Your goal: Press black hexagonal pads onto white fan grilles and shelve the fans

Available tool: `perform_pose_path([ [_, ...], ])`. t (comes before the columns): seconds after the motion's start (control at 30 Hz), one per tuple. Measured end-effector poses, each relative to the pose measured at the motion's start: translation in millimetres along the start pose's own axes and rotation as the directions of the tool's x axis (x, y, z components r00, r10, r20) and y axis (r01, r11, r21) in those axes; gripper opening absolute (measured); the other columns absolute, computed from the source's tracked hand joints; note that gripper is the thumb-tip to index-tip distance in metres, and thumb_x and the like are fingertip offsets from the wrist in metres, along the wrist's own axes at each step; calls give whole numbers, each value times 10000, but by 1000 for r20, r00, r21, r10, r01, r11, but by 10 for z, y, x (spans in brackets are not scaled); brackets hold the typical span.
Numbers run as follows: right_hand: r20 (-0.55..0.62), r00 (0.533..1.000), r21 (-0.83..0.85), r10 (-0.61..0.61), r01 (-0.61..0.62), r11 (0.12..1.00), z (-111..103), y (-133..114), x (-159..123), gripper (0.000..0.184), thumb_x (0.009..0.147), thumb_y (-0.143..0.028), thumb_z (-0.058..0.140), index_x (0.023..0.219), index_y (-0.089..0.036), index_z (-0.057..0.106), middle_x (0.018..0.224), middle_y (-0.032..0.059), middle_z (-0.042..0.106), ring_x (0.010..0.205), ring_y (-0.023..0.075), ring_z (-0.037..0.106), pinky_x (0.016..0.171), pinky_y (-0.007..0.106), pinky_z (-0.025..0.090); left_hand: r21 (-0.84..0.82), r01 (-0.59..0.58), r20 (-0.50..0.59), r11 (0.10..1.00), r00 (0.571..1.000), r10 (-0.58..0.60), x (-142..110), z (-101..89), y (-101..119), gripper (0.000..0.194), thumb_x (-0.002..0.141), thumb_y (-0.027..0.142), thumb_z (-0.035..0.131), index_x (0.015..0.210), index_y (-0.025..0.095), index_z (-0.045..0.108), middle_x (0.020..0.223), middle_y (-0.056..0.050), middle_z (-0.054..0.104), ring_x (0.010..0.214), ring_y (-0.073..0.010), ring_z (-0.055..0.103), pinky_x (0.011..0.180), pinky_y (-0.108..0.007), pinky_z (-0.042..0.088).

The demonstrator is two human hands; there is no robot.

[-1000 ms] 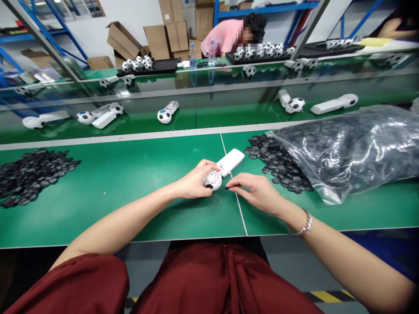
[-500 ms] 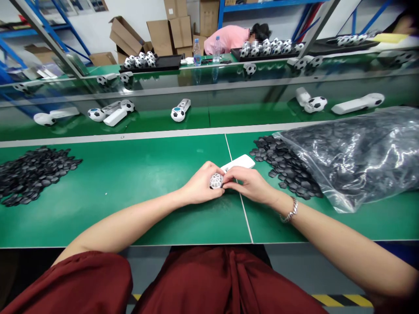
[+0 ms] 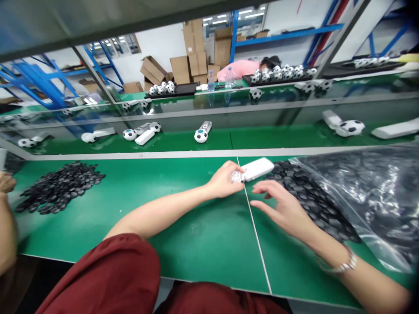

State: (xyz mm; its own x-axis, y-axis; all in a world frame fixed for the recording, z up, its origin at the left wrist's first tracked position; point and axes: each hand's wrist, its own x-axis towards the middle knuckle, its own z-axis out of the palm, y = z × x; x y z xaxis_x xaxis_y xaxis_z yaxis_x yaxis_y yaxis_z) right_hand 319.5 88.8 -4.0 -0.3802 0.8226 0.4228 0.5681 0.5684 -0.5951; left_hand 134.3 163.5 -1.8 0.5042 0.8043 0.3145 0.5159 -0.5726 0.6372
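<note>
My left hand (image 3: 225, 179) is closed around the patterned round end of a white soccer-ball-headed device (image 3: 259, 168). Its long flat white handle points away to the right over the green table. Part of the ball end is hidden by my fingers. Just right of it, my right hand (image 3: 278, 205) is raised with thumb and fingers apart and nothing visible between them. Beyond that hand lies a heap of small black pieces (image 3: 307, 187), spilling from a clear plastic bag (image 3: 369, 174).
Another heap of black pieces (image 3: 62, 185) lies on the left, near a co-worker's arm (image 3: 7, 226). On the green strip behind are several ball-headed devices, one (image 3: 203, 132) near the middle. A person in pink (image 3: 240, 69) bends over the far bench.
My right hand has let go of the ball end and moved right, its fingers now spread. The view has turned, bringing a co-worker's arm into sight at left.
</note>
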Motion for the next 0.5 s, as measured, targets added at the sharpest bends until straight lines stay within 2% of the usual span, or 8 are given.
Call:
perform_pose_path([
  [0.13, -120, 992, -249, 39, -68, 966, -298, 271, -296, 300, 844, -478, 484, 967, -212, 549, 1032, 90, 562, 982, 239, 535, 807, 378, 464, 165, 113, -124, 980, 988, -93, 918, -104, -306, 488, 747, 321, 621, 1182, 152, 478, 1197, -93, 527, 1108, -212, 487, 950, -314, 391],
  [0.23, -148, 987, -470, 58, -122, 874, -463, 506, -583, 437, 849, -565, 388, 999, -203, 579, 1060, 112, 560, 970, 279, 539, 836, 454, 441, 256, 239, -198, 937, 961, -191, 1271, -302, -593, 408, 855, 321, 475, 1243, 196, 451, 1316, -77, 449, 1267, -233, 322, 1060, -373, 256],
  [0.3, -117, 991, -577, 64, -120, 808, -516, 657, -754, 506, 851, -599, 327, 1016, -211, 607, 1049, 113, 568, 941, 294, 545, 821, 489, 439, 312, 362, -235, 878, 925, -298, 1313, -445, -803, 411, 827, 268, 499, 1233, 215, 468, 1355, -89, 393, 1311, -291, 230, 1073, -466, 192],
  [0.37, -76, 995, -641, 68, -101, 761, -519, 794, -880, 551, 848, -620, 292, 1040, -220, 619, 1017, 108, 583, 911, 299, 555, 795, 503, 449, 356, 453, -222, 817, 890, -397, 1264, -556, -984, 527, 724, 212, 605, 1233, 239, 470, 1331, -110, 394, 1277, -350, 286, 1024, -517, 257],
  [0.43, -43, 996, -662, 76, -85, 745, -490, 905, -951, 565, 850, -617, 278, 1052, -215, 620, 1001, 104, 595, 889, 294, 566, 784, 498, 463, 393, 482, -172, 783, 875, -452, 1190, -613, -1090, 650, 651, 158, 648, 1256, 275, 440, 1253, -106, 440, 1145, -328, 464, 936, -457, 389],
  [0.5, -19, 996, -648, 90, -80, 757, -455, 973, -975, 544, 863, -584, 275, 1028, -199, 623, 1005, 102, 601, 881, 283, 579, 789, 480, 477, 425, 468, -131, 775, 879, -459, 1121, -628, -1096, 666, 662, 142, 623, 1274, 291, 409, 1189, -92, 456, 982, -260, 581, 843, -364, 462],
])
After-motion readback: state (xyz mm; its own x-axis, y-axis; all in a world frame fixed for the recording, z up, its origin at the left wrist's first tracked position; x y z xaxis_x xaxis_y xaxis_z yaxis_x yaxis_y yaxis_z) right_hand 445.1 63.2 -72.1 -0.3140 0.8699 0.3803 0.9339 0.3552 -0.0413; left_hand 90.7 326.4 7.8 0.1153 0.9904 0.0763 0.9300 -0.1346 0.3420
